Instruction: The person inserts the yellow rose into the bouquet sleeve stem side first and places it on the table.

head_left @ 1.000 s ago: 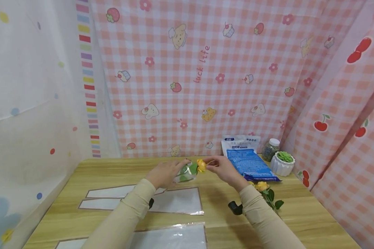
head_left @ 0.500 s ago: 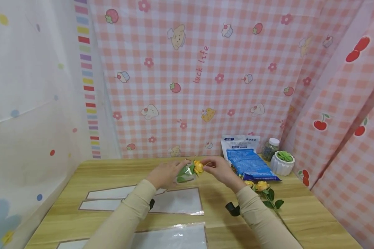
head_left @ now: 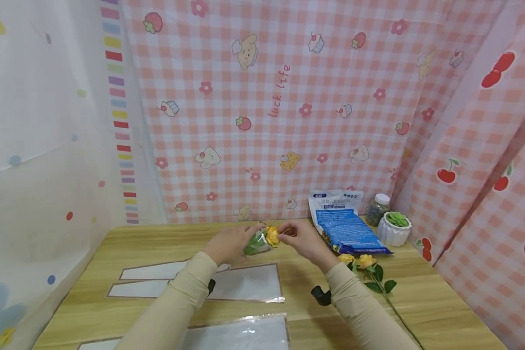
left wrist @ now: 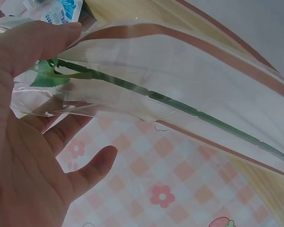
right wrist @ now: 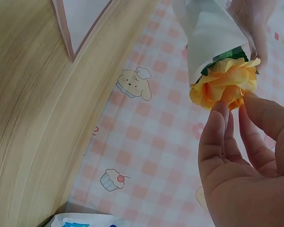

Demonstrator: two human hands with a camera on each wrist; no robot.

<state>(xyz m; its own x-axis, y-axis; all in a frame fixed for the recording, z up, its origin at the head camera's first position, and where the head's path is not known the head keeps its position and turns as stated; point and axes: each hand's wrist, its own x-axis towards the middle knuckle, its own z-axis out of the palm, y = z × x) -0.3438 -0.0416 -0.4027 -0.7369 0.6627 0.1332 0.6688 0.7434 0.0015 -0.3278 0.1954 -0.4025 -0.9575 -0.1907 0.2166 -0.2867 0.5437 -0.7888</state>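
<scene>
A single yellow rose (head_left: 272, 236) lies in a clear flower sleeve (left wrist: 199, 75) with a brown border. Its green stem (left wrist: 173, 101) runs down inside the sleeve, and the bloom (right wrist: 225, 85) sits at the sleeve's open mouth. My left hand (head_left: 231, 245) holds the sleeve just below the bloom, thumb over it and fingers beneath, with a leaf (left wrist: 48, 75) showing near the thumb. From the other side, my right hand (head_left: 305, 241) pinches the petals between thumb and fingertips. Both hands are raised above the table.
More yellow roses (head_left: 366, 261) lie on the table (head_left: 428, 296) at the right. Flat sleeves (head_left: 249, 282) lie at left and in front. A blue-and-white bag (head_left: 350, 228), a lidded jar (head_left: 377, 209) and a potted succulent (head_left: 393, 228) stand at the back right.
The rose has shifted left, deeper into the sleeve, and my right hand has followed it left. More of the roses on the table show beside my right sleeve. My left hand stays nearly still.
</scene>
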